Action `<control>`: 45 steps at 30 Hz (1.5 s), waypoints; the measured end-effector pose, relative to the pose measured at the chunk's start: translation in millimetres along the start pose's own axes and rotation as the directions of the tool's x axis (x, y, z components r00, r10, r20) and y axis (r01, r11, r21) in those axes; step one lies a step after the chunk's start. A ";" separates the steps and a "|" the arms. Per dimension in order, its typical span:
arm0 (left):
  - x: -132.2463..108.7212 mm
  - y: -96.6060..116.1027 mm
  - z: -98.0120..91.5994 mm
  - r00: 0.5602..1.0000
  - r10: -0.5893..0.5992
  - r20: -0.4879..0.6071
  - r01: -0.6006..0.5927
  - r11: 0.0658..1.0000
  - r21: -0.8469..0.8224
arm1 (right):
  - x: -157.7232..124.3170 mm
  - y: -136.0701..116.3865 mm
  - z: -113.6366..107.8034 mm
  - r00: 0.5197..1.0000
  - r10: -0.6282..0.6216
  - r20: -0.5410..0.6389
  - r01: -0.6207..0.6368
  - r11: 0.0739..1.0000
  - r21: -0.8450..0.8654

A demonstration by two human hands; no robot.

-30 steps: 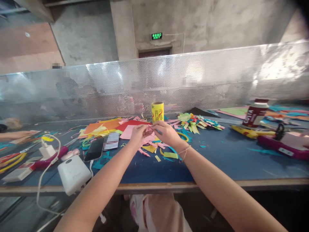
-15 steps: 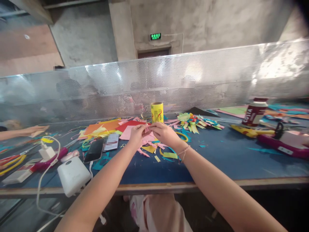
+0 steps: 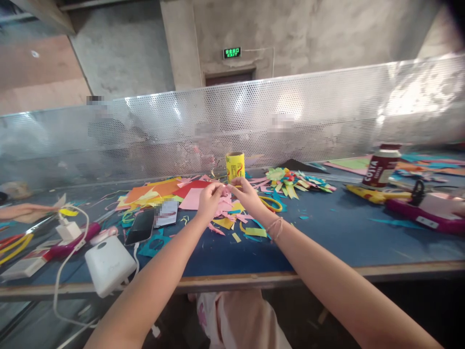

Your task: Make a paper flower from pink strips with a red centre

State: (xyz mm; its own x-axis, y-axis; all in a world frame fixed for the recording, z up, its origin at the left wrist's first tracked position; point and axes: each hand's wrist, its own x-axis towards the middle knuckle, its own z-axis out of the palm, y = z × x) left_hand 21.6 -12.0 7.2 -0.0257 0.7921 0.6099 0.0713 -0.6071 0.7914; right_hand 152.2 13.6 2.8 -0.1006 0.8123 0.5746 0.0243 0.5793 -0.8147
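Over the heap of cut paper, my left hand is closed, thumb and fingertips pinching a small piece of pink paper. My right hand meets it from the other side, thumb at the same piece and fingers bent above. The piece's exact shape is partly hidden by the fingers. Just behind my hands stands a yellow printed cardboard tube, upright. Pink sheets and a red sheet lie beneath and left of my hands. A yellow loop handle rests beside my right wrist.
Left are a phone, a white charger block and cables. A bunch of coloured paper strips lies right of the tube. Farther right are a brown bottle and a purple-edged object. A perforated metal screen stands behind. Another person's hand is far left.
My right fingers have lifted and opened out somewhat, so the pink piece shows more between my hands. The other person's hand at far left has shifted. The view has tilted slightly.
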 end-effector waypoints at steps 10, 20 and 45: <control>-0.4 -1.2 1.2 0.993 -0.118 0.005 0.118 0.992 -0.053 | -2.6 -2.5 -0.8 0.996 0.062 0.059 -0.067 0.995 0.075; 0.5 -5.6 2.6 0.979 -0.203 0.035 0.205 0.975 -0.089 | -0.3 1.1 -2.2 0.992 0.123 -0.004 -0.120 0.974 0.191; 3.3 -5.2 -1.5 0.928 -0.373 0.004 0.364 0.905 -0.221 | 3.3 6.5 -3.9 0.986 0.134 0.103 -0.144 0.985 0.097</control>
State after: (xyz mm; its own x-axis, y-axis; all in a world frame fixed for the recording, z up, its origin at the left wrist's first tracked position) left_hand 19.7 -6.3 5.1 -0.0460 0.9616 0.2707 -0.1657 -0.2746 0.9472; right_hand 155.9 20.2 -0.3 -0.1983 0.8711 0.4493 -0.0584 0.4471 -0.8926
